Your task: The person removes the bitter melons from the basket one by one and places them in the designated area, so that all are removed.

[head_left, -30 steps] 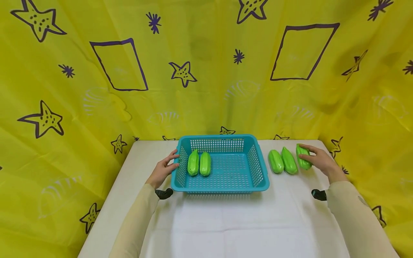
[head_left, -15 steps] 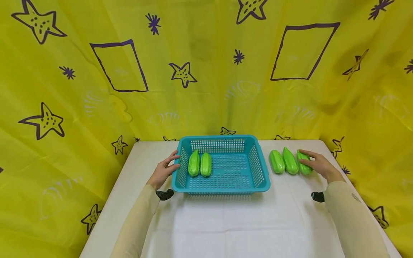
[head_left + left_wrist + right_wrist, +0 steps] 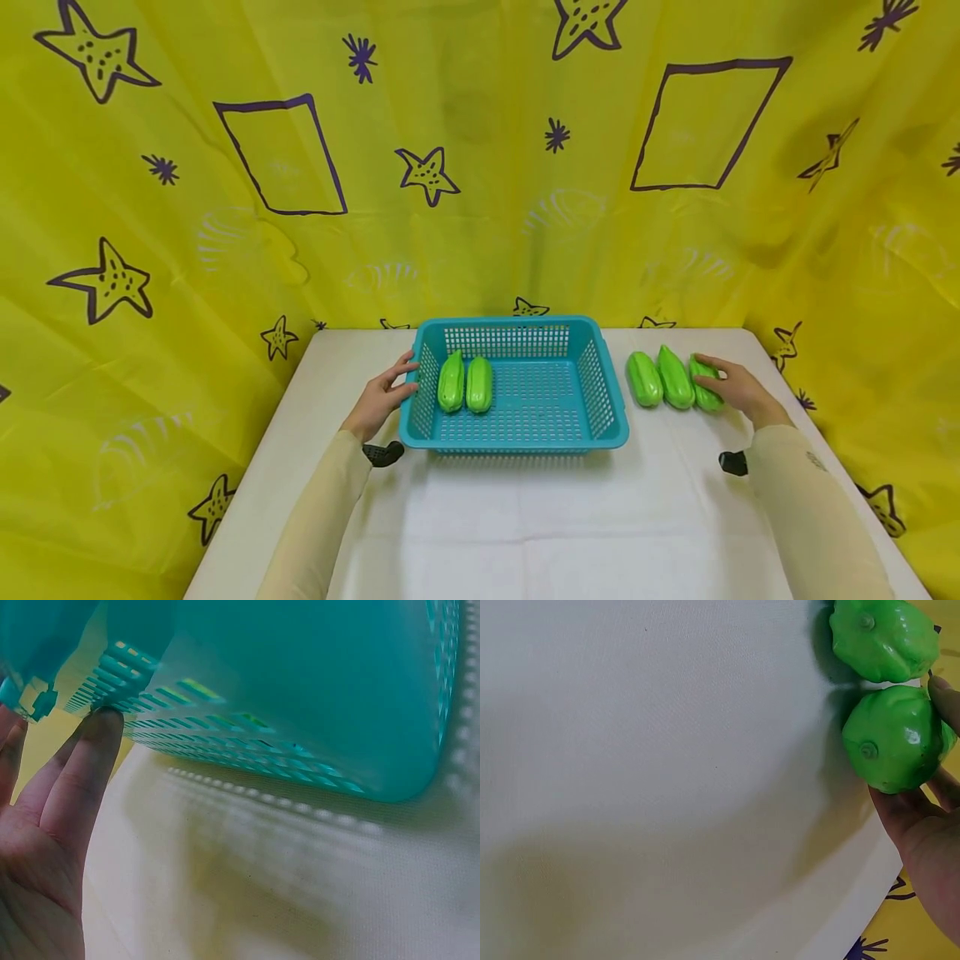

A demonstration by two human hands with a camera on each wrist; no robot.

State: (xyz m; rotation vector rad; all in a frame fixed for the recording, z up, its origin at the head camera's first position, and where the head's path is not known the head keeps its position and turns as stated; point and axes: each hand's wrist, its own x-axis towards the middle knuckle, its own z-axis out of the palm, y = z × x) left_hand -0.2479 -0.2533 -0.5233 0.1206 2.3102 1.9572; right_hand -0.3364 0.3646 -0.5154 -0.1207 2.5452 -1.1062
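My right hand point(image 3: 738, 390) holds the rightmost green ridged gourd point(image 3: 705, 385), thumb on one side and fingers on the other. In the right wrist view this gourd point(image 3: 896, 739) shows its blunt end, close beside another green gourd point(image 3: 885, 637). Two more gourds stand in the same row, a pointed one point(image 3: 677, 379) and a blunt one point(image 3: 644, 379). My left hand point(image 3: 375, 404) touches the left side of the blue-green plastic basket point(image 3: 513, 446). In the left wrist view a fingertip point(image 3: 105, 720) presses against its slotted wall. Inside lie two gourds point(image 3: 451, 382), side by side at the left.
A white cloth covers the table point(image 3: 525, 517), under the basket and the gourds. Behind and at both sides hangs a yellow curtain point(image 3: 480, 242) with dark stars and fish drawings. Dark wrist camera mounts point(image 3: 382, 454) stick out from the sleeves.
My right hand has brought the rightmost gourd down and left, in line beside the other two. The left hand stays at the basket's left side.
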